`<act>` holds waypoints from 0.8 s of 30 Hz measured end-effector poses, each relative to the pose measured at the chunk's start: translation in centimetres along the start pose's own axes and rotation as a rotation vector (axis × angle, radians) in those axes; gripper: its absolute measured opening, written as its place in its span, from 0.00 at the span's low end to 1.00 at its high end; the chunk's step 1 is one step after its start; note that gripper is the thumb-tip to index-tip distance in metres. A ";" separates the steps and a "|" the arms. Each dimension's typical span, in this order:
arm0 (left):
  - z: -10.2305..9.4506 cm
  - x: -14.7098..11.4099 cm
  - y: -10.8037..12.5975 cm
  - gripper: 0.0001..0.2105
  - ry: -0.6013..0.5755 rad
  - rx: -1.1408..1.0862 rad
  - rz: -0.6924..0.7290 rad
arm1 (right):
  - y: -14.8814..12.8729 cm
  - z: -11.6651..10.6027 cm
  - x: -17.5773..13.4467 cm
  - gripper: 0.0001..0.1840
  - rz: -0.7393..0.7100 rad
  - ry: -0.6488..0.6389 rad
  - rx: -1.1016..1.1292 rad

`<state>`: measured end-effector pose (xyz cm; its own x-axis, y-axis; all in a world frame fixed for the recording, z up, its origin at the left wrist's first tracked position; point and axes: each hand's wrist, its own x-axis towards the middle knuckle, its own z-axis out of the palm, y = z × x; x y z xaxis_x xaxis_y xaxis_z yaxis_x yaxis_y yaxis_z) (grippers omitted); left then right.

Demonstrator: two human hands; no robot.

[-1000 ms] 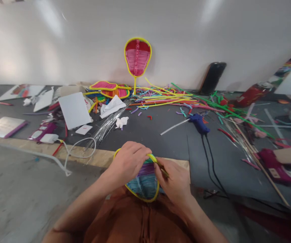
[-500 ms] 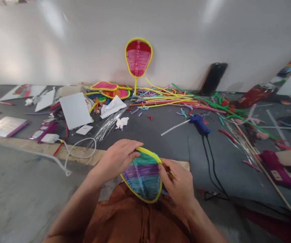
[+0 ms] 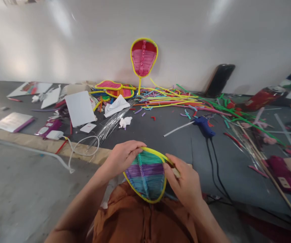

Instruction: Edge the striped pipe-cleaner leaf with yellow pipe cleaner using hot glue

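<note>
A rounded panel of pipe cleaners [image 3: 152,180], striped teal, purple and blue with a ridge down its middle, is held low in front of my body. Yellow pipe cleaner [image 3: 155,151] edges its rim. My left hand [image 3: 124,158] pinches the panel's upper left edge, thumb in front and fingers behind. At the upper right, my right hand [image 3: 186,180] has thumb and fingers closed on the yellow pipe cleaner, which runs off the rim into the grip. Its far end is hidden by the hand.
Against the white wall stands a pink panel with yellow edging [image 3: 143,57]. Loose pipe cleaners [image 3: 172,101] lie along the table's back. A blue glue gun [image 3: 205,126] with its cord is at right, near a phone [image 3: 220,80] and red can [image 3: 264,98]. Papers [image 3: 79,108] lie left.
The view has turned slightly left, so the table things sit further right. My right fingers have shifted on the yellow pipe cleaner, which now stands out more from the rim. The left hand keeps its hold.
</note>
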<state>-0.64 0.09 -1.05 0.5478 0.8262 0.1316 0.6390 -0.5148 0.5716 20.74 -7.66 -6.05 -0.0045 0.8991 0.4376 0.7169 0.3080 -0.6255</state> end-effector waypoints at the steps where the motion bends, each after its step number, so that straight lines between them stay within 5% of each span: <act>1: 0.1 0.2 0.2 0.12 0.003 -0.004 0.010 | 0.1 -0.3 0.4 0.16 -0.026 0.003 -0.016; 9: 1.7 1.5 2.0 0.11 -0.003 -0.017 0.139 | -1.0 -1.3 4.1 0.10 -0.185 -0.022 0.080; 14: 1.9 1.7 2.4 0.18 0.006 -0.137 0.072 | -0.6 -1.6 3.9 0.10 -0.128 -0.068 0.121; 24: 2.0 2.1 1.9 0.08 0.041 -0.143 0.148 | 0.0 -3.3 4.3 0.09 -0.037 -0.149 0.188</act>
<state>2.80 0.35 -1.27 0.6055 0.7541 0.2542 0.4683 -0.5959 0.6523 23.00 -4.86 -2.02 -0.1410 0.9179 0.3708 0.5723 0.3812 -0.7261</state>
